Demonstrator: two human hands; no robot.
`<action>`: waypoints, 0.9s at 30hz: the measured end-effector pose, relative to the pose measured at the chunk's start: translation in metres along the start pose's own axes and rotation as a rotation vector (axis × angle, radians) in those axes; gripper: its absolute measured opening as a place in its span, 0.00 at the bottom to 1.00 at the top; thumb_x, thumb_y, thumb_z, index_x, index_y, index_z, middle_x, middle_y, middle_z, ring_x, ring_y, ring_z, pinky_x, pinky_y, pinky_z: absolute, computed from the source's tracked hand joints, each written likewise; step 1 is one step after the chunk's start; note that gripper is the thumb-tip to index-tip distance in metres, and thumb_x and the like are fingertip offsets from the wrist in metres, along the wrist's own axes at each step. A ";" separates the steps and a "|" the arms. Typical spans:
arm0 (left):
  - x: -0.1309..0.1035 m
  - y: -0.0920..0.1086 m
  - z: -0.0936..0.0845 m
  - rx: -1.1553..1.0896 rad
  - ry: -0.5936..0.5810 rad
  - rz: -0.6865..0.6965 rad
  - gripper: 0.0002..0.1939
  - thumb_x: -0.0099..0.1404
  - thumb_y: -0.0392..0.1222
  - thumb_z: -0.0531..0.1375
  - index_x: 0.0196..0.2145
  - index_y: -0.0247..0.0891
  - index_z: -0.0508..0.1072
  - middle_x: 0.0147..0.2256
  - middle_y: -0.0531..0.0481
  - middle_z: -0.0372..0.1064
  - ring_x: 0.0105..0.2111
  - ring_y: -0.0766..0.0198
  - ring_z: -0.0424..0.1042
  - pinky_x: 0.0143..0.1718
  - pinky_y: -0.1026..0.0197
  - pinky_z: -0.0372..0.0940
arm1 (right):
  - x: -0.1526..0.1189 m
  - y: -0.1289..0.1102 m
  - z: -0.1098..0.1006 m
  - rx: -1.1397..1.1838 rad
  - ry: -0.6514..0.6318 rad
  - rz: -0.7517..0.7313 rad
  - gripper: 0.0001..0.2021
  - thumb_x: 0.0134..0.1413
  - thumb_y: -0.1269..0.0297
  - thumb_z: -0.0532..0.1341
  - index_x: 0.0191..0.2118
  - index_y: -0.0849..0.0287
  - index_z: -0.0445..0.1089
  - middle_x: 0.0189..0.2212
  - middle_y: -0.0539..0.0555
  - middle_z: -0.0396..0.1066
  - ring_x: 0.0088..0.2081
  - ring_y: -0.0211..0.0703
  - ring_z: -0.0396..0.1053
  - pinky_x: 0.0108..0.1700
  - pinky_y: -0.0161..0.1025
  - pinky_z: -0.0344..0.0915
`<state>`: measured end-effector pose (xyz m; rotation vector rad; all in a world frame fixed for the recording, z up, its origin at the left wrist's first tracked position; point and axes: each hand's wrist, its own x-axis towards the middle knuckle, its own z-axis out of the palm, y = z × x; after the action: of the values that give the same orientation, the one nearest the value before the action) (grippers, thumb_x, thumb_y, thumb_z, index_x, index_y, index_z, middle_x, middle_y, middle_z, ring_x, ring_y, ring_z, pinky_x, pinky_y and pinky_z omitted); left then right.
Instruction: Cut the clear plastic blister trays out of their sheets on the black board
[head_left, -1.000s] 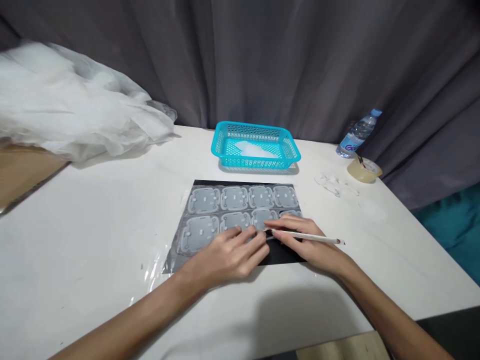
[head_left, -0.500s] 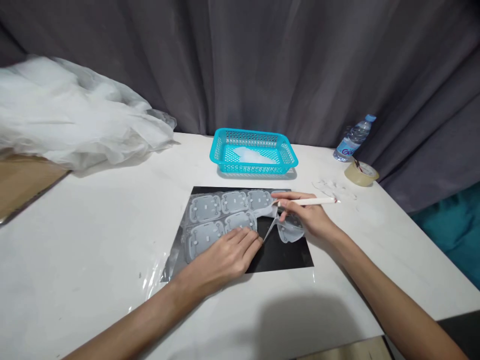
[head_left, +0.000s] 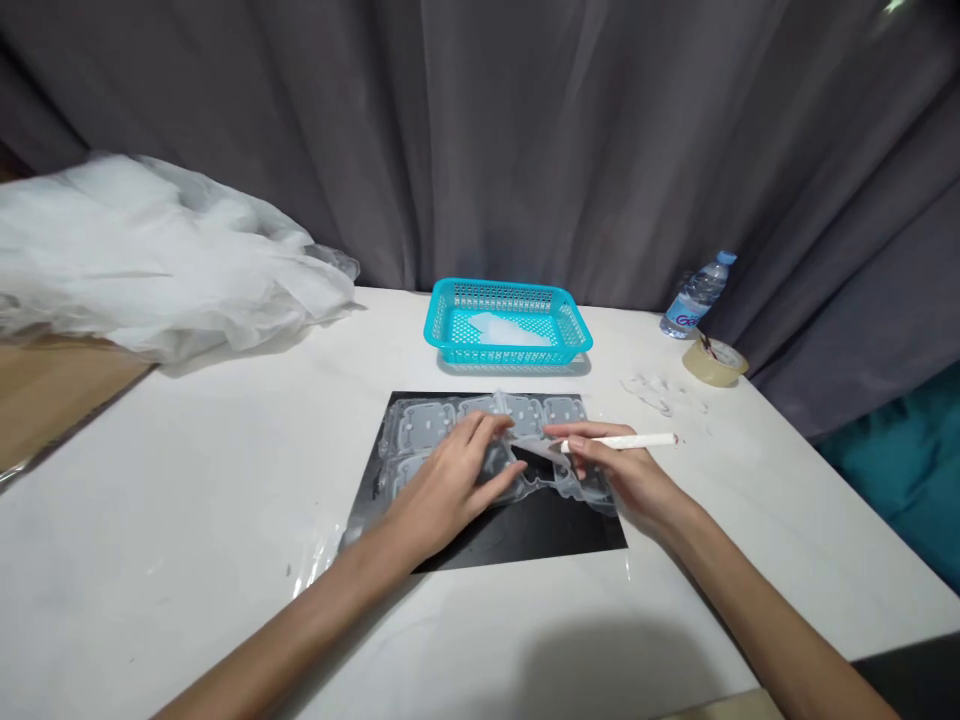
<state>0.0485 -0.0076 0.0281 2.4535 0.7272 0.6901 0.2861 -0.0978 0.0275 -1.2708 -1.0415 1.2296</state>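
A translucent plastic sheet with rounded grey panels (head_left: 425, 425) lies on a black mat (head_left: 547, 535). My left hand (head_left: 439, 490) rests flat over the sheet, thumb apart from the fingers, holding nothing. My right hand (head_left: 626, 470) is closed round a slim white pen-shaped tool (head_left: 649, 440) at the sheet's right half; its tip points left. Between the hands, a lifted strip of translucent film (head_left: 541, 450) borders a gap where the black mat shows. I cannot tell whether my right fingers also pinch this strip.
Behind the mat stands a turquoise basket (head_left: 508, 355) with white translucent pieces (head_left: 504, 330) inside. At right are a water bottle (head_left: 696, 300), a tape roll (head_left: 712, 365) and thin scraps (head_left: 660, 392). Crumpled white plastic (head_left: 172, 260) and cardboard (head_left: 64, 400) lie at left.
My left hand has moved up and its thumb has spread from the fingers. The sheet has shifted upward on the mat. My right hand keeps its grip on the tool, slightly lower in view.
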 end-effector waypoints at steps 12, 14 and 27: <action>0.011 -0.010 0.009 0.196 -0.069 0.143 0.14 0.80 0.45 0.51 0.44 0.37 0.74 0.44 0.44 0.71 0.43 0.55 0.75 0.45 0.53 0.72 | -0.012 -0.013 0.006 -0.599 0.036 -0.435 0.27 0.77 0.48 0.47 0.37 0.52 0.80 0.46 0.57 0.75 0.53 0.52 0.70 0.61 0.52 0.63; 0.011 -0.010 0.010 0.236 -0.063 0.156 0.14 0.80 0.45 0.51 0.44 0.38 0.74 0.43 0.44 0.70 0.42 0.56 0.74 0.43 0.54 0.71 | -0.009 -0.010 0.013 -0.671 0.080 -0.518 0.32 0.77 0.46 0.40 0.39 0.51 0.79 0.50 0.59 0.73 0.56 0.53 0.67 0.63 0.54 0.62; 0.007 -0.018 0.016 0.052 -0.041 0.054 0.09 0.77 0.45 0.57 0.51 0.40 0.68 0.46 0.46 0.71 0.49 0.53 0.73 0.51 0.48 0.70 | 0.031 0.007 0.006 -0.682 0.396 -0.247 0.10 0.64 0.56 0.59 0.37 0.54 0.73 0.33 0.52 0.78 0.36 0.49 0.74 0.38 0.40 0.65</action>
<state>0.0564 0.0048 0.0077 2.5354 0.6741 0.6461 0.2831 -0.0672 0.0182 -1.7433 -1.3170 0.4001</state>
